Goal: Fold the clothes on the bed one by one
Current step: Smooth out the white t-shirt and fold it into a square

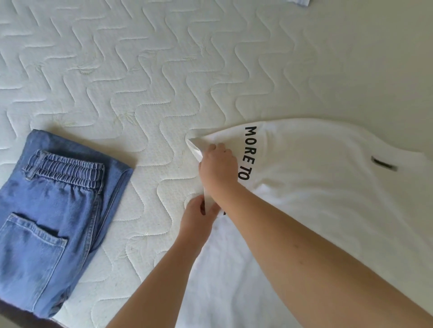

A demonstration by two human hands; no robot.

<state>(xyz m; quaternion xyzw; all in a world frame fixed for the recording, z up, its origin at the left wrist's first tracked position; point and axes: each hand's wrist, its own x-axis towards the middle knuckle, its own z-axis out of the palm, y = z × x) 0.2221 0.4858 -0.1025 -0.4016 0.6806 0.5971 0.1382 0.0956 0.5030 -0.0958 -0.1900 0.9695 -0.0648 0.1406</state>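
- Folded blue jeans (50, 215) at left on the bed (145, 70), waistband and back pocket up, well apart from both hands.
- Left hand (198, 216): fingers pinch the left edge of the white T-shirt (316, 187) at the nearer point.
- Right hand (219, 167), just beyond the left: fingers curled on the same edge, beside a raised corner.
- T-shirt lies spread right of the hands, on the bed.
- Black print reads "MORE TO"; the rest is hidden by the arm.
- Small dark neck label (384, 164), unreadable.
- Pale cloth scrap (297, 2) at top edge.
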